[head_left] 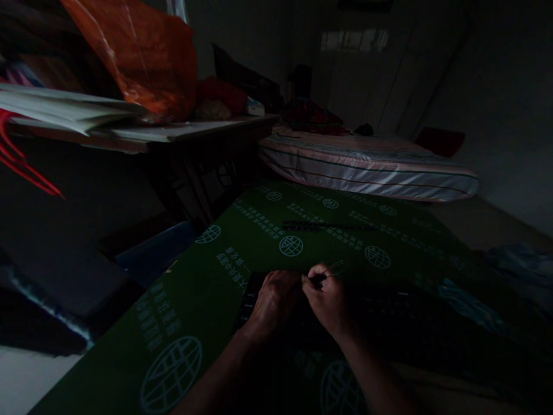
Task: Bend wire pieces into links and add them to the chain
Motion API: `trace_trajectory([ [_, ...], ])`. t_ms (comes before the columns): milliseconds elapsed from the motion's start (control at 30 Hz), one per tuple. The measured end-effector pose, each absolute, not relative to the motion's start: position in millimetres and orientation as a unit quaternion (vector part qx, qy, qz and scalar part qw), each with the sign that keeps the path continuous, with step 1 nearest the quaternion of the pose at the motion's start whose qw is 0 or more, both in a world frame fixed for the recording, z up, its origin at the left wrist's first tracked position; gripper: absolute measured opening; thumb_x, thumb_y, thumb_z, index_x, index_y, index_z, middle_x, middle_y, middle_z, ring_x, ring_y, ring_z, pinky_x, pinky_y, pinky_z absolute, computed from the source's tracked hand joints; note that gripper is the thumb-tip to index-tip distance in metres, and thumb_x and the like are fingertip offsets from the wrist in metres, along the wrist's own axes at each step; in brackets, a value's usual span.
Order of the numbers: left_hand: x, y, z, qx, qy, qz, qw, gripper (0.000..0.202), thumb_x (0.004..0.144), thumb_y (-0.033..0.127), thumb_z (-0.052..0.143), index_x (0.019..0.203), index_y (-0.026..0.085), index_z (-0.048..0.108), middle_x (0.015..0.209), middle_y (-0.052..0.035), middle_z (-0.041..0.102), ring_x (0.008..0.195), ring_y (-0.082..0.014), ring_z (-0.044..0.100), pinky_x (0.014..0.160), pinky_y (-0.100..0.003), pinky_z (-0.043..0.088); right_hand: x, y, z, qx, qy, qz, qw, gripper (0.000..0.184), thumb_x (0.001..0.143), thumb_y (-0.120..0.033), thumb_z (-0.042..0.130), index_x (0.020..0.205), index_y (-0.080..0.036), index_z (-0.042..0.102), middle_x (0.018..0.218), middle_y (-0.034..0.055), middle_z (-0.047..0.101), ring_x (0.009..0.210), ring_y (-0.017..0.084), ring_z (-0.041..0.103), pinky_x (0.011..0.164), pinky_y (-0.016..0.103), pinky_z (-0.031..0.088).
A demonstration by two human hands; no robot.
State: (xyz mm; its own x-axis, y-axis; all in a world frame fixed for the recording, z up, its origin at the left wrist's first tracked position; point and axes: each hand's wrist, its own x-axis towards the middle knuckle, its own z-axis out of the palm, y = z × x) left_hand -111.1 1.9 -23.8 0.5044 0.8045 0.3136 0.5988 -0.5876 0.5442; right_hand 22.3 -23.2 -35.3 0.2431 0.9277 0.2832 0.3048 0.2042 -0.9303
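Observation:
The room is very dark. My left hand [273, 301] rests closed on a dark flat piece [249, 300] lying on a green mat [194, 323] printed with pale globe marks. My right hand [327, 298] is right beside it, fingers pinched on a thin dark tool [330, 272] with pale prongs pointing right. What the dark piece is I cannot make out. A long dark strip [324, 226] lies on the mat farther away.
A striped mattress [367, 167] lies on the floor beyond the mat. At the left stands a dark table [181, 135] with papers [64, 112] and an orange plastic bag [142, 57]. Bluish cloth [518, 265] lies at the right.

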Motion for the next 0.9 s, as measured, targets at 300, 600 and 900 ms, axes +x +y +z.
trace_trajectory([
  [300,-115,0,-18,0.774,0.458,0.341,0.274,0.014,0.078,0.024,0.050,0.076,0.018,0.062,0.075,-0.0015,0.064,0.070,-0.0147,0.059,0.067,-0.023,0.047,22,-23,-39,-0.507,-0.574,0.267,0.585,0.021,0.078,-0.038,0.058,0.074,-0.017,0.059,0.057,-0.0010,0.057,0.052,0.011,0.053,0.050,0.020,0.044],
  [600,-115,1,-14,0.705,0.456,0.355,0.412,0.019,0.074,0.021,0.055,0.089,0.017,0.066,0.089,-0.0039,0.070,0.084,-0.0175,0.063,0.076,-0.025,0.047,25,-22,-39,-0.514,-0.541,0.311,0.588,0.027,0.082,-0.042,0.054,0.088,-0.018,0.066,0.052,-0.0039,0.052,0.043,0.007,0.046,0.043,0.017,0.040],
  [900,-115,-1,-11,0.593,0.493,0.414,0.483,0.015,0.066,0.027,0.067,0.076,0.016,0.065,0.073,-0.0005,0.067,0.068,-0.0152,0.061,0.062,-0.022,0.047,28,-24,-31,-0.521,-0.563,0.303,0.565,0.034,0.090,-0.036,0.040,0.111,-0.019,0.060,0.065,0.0001,0.063,0.047,0.010,0.055,0.048,0.021,0.047],
])
